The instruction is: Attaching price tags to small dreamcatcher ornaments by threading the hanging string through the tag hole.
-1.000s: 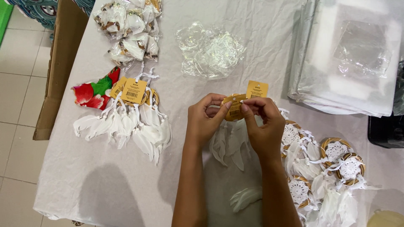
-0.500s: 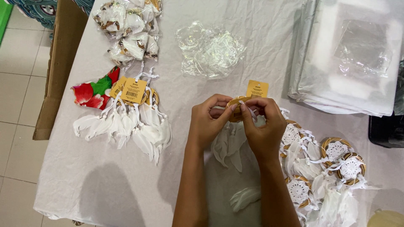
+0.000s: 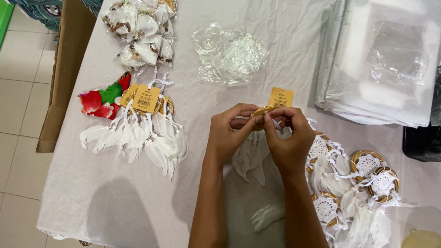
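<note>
- The left hand (image 3: 228, 133) and the right hand (image 3: 287, 138) meet above the middle of the table covered with a creased white cloth (image 3: 115, 197), fingertips touching.
- Both hands pinch a small dreamcatcher with a tan wooden ring (image 3: 261, 111) between them; the grip is narrow, thumbs and forefingers closed on the ring's rim and string.
- A yellow paper tag (image 3: 280, 97) stands up just beyond the ring, on its far side.
- White feathers (image 3: 251, 158) hang from the held ring, down between the two wrists and onto the cloth.
- Right of the hands lies a loose heap of untagged dreamcatchers with white crocheted centres (image 3: 367, 174), just beside the right forearm.
- Left of the hands, well apart, lies a bundle of finished white-feathered dreamcatchers with yellow tags (image 3: 142, 124).
- Touching that bundle's left side is a piece of red and green flowered fabric (image 3: 103, 98).
- At the far left edge sits a pile of dreamcatchers in clear bags (image 3: 138, 32).
- Far from the hands lies a crumpled clear plastic bag (image 3: 229, 55).
- At the far right rests a stack of flat clear plastic sleeves (image 3: 381, 59).
- A brown cardboard box (image 3: 64, 69) stands on the tiled floor against the table's left side.
</note>
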